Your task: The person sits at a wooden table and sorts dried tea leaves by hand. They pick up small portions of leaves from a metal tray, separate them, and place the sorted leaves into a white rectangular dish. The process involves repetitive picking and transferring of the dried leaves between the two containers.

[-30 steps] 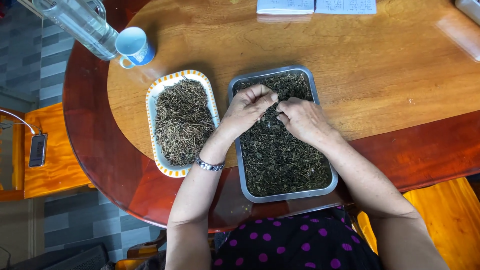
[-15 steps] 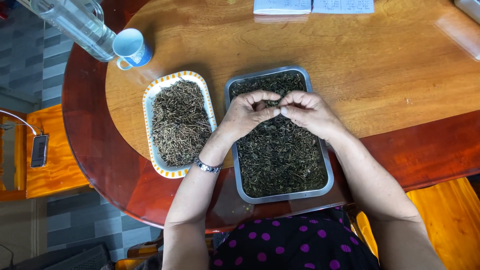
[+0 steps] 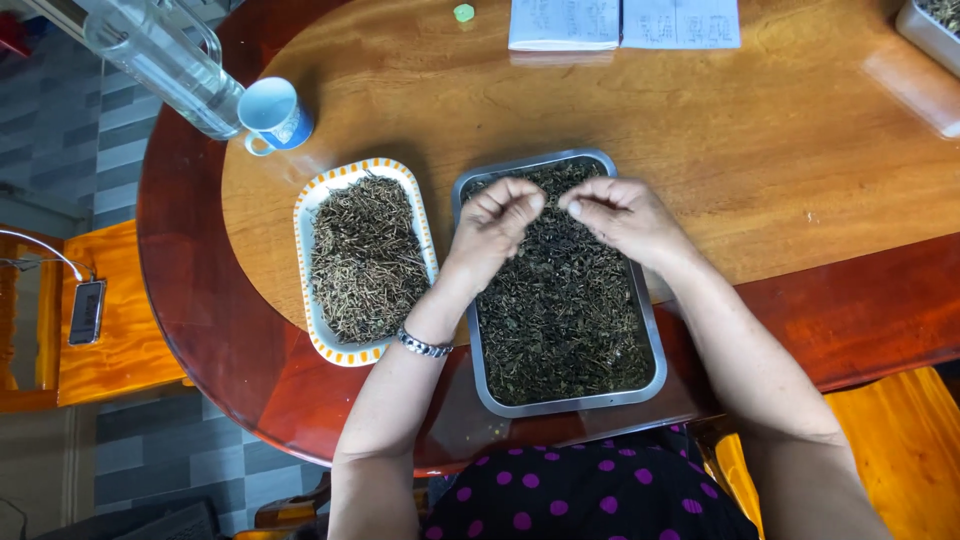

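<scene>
Seen from the head camera: left hand [image 3: 497, 222] and right hand [image 3: 622, 214] loosely curled, fingertips pinching, contents too small to tell, over dark dried leaves [image 3: 562, 300] in a metal tray [image 3: 655, 340]; best picked slowly, twigs kept toward the orange-rimmed tray [image 3: 303, 215].

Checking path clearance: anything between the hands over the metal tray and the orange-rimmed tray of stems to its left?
Nothing visible. The left hand and right hand hover over the metal tray; the orange-rimmed tray lies directly beside it, only bare table between.
</scene>
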